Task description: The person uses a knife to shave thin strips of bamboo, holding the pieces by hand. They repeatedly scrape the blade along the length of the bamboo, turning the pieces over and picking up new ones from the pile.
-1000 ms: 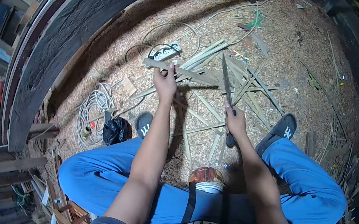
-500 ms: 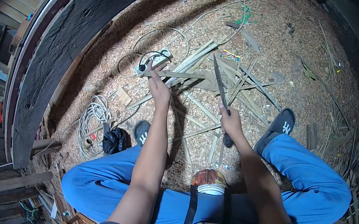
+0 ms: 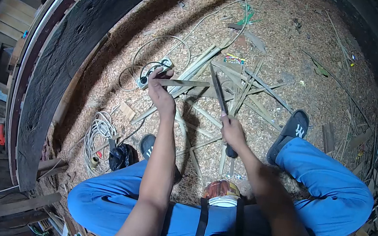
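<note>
My left hand [image 3: 162, 97] is closed around one end of a thin, flat wooden strip [image 3: 186, 84], which points right. Long and dark-bladed, a knife [image 3: 218, 89] is gripped by its handle in my right hand [image 3: 234, 133], its tip angled up and to the left. The blade is close to the strip's free end and overlaps that area in this view. Beneath both hands, several loose strips [image 3: 250, 90] lie crossed on the ground, alongside a bundle of longer strips [image 3: 202, 64].
A white power strip [image 3: 165, 63] with a plugged cord lies beyond my left hand. Coiled cable [image 3: 97, 136] and a black plastic bag [image 3: 120, 156] sit near my left foot. A thick dark beam [image 3: 67, 51] curves along the left. Between my legs stands a brown container [image 3: 222, 190].
The view has shifted slightly. My left hand has turned, covering the strip end that stuck out past it. My right hand and the knife have moved a little left and down.
</note>
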A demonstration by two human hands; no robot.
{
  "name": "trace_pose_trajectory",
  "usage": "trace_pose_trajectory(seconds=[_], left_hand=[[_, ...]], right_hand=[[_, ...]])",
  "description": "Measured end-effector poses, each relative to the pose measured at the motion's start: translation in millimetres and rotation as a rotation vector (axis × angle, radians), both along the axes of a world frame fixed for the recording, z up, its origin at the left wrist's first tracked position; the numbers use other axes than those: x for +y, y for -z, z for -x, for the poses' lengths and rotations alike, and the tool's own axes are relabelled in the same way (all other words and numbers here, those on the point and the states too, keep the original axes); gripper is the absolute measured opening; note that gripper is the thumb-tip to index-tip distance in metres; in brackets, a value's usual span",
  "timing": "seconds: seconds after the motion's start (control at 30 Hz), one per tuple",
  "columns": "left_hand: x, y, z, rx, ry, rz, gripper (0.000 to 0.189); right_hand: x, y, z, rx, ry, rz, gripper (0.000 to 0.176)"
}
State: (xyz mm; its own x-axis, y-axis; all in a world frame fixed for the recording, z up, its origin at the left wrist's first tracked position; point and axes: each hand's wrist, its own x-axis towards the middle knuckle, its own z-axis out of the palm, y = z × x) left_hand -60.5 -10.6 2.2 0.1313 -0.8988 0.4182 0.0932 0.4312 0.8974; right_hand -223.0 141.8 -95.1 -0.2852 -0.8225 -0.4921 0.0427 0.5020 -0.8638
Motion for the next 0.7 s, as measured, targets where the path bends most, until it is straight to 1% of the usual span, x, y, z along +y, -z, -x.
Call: trace_pose_trajectory(seconds=[0.03, 0.07, 0.1, 0.17, 0.2, 0.23, 0.3, 0.33, 0.37, 0.43, 0.47, 0.5, 0.57, 0.6, 0.63, 0.7], left_hand=[[1, -2, 6, 0.109, -0.001, -0.010, 0.051], [1, -5, 12, 0.145, -0.021, -0.007, 0.051], [0, -6, 14, 0.145, -0.017, -0.008, 0.051], [-3, -6, 18, 0.186, 0.013, -0.007, 0.052], [-4, -12, 26, 0.246, -0.033, -0.008, 0.048], [-7, -10, 25, 0.243, -0.027, -0.009, 0.048], [-11, -12, 23, 0.274, 0.026, -0.071, 0.048], [-14, -13, 31, 0.345, -0.004, -0.086, 0.051], [-14, -16, 34, 0.341, 0.006, -0.089, 0.051], [-16, -19, 39, 0.359, 0.002, -0.083, 0.052], [-16, -21, 45, 0.372, -0.035, -0.100, 0.052], [-17, -21, 47, 0.368, -0.030, -0.105, 0.052], [-18, -19, 51, 0.373, -0.051, -0.111, 0.051], [-18, -17, 52, 0.360, -0.045, -0.096, 0.051], [-19, -16, 54, 0.353, -0.045, -0.102, 0.051], [-19, -14, 57, 0.287, -0.124, -0.005, 0.052]], right_hand=[[0, -16, -4, -0.047, -0.001, -0.045, 0.050], [-1, 6, -10, 0.039, -0.014, -0.001, 0.052], [-3, 14, -16, 0.149, -0.029, 0.004, 0.053], [-6, 1, -28, 0.174, -0.004, -0.025, 0.053], [-7, -16, -32, 0.194, -0.008, -0.029, 0.053], [-9, -21, -34, 0.191, -0.001, -0.030, 0.053], [-11, -30, -36, 0.257, -0.066, 0.029, 0.054], [-13, -34, -36, 0.301, -0.093, 0.021, 0.051], [-13, -38, -36, 0.297, -0.082, 0.019, 0.051], [-14, -55, -36, 0.344, -0.072, 0.107, 0.048], [-16, -64, -34, 0.294, -0.103, 0.061, 0.046], [-18, -61, -37, 0.290, -0.097, 0.056, 0.046], [-22, -51, -42, 0.450, -0.123, 0.104, 0.043], [-23, -57, -40, 0.350, -0.131, 0.176, 0.039], [-25, -58, -41, 0.343, -0.131, 0.170, 0.039], [-28, -59, -45, 0.323, -0.120, 0.242, 0.033]])
